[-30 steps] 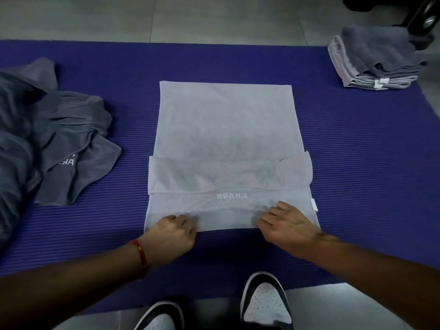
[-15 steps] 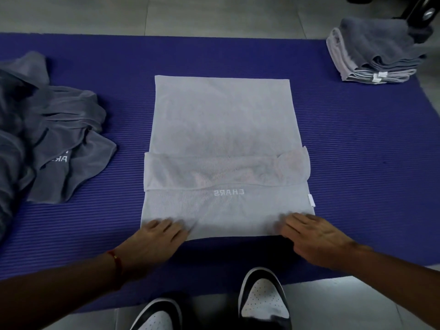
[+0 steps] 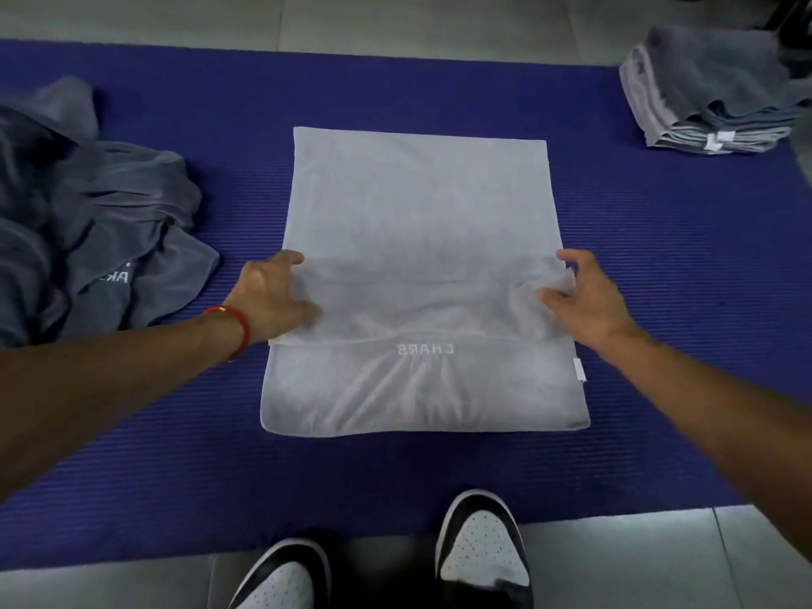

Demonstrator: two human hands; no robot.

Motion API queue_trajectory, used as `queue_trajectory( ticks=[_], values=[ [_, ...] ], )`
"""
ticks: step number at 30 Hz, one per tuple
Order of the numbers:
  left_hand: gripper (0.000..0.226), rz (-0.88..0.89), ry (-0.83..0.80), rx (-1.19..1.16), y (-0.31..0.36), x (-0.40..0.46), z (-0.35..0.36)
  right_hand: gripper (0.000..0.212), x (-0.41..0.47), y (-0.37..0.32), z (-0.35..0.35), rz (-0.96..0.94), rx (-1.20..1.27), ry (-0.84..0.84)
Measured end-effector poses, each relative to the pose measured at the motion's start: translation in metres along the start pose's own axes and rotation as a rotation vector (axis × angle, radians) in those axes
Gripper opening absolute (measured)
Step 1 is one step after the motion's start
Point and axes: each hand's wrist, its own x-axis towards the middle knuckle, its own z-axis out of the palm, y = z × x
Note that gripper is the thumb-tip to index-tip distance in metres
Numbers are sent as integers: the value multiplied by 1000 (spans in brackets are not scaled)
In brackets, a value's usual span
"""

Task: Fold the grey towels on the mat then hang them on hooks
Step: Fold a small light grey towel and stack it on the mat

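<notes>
Head view — hands (image 3: pixel 268 296) (image 3: pixel 589 296) on towel (image 3: pixel 417 204)

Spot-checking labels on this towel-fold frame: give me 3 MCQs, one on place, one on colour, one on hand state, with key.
1. Where does the stack of folded towels lie?
A. far right corner of the mat
B. beside the shoes
C. on the light towel

2. What colour is the mat?
A. green
B. blue-purple
C. black

3. What are the left hand and right hand doing?
A. hanging idle
B. holding the side edges of the light grey towel at its folded flap
C. lifting the crumpled dark towels

Key: 1 A, it sits at the mat's far right; 2 B, ribbed blue-purple surface; 3 B, fingers curl on both edges of the flap.
</notes>
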Motion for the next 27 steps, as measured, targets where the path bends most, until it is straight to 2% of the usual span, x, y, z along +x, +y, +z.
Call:
queue_trajectory(
  ticks=[3, 6, 10, 12, 14, 15, 18, 21, 23, 25, 27],
  values=[
    [43, 35, 80, -84, 0, -16, -9, 44, -18, -2, -15, 29, 269, -118],
    [19, 219, 108, -65, -12, -46, -14, 30, -46, 7, -40, 19, 340, -277],
    [34, 505, -27, -52, -45, -82, -5, 17, -77, 36, -57, -48, 159, -397],
    [28, 647, -78, 43, -62, -91, 8, 27, -91, 51, -51, -125, 46, -365],
    [11, 781, -72, 198, -73, -95, 22, 31, -100, 70, -35, -311, -179, -278],
    [11, 803, -55, 247, -79, -96, 29, 33, -105, 80, -26, -408, -270, -241],
    [24, 837, 18, 364, -87, -100, 42, 34, -114, 96, -9, -566, -449, -167],
    [29, 875, 64, 477, -85, -102, 45, 47, -113, 99, -10, -630, -628, -183],
    [32, 880, 94, 519, -81, -104, 45, 48, -111, 100, -13, -652, -670, -160],
    [38, 864, 140, 511, -83, -104, 50, 47, -111, 101, -13, -666, -720, -90],
    [38, 758, 153, 383, -82, -106, 54, 45, -114, 99, -9, -674, -727, -27]
  ],
)
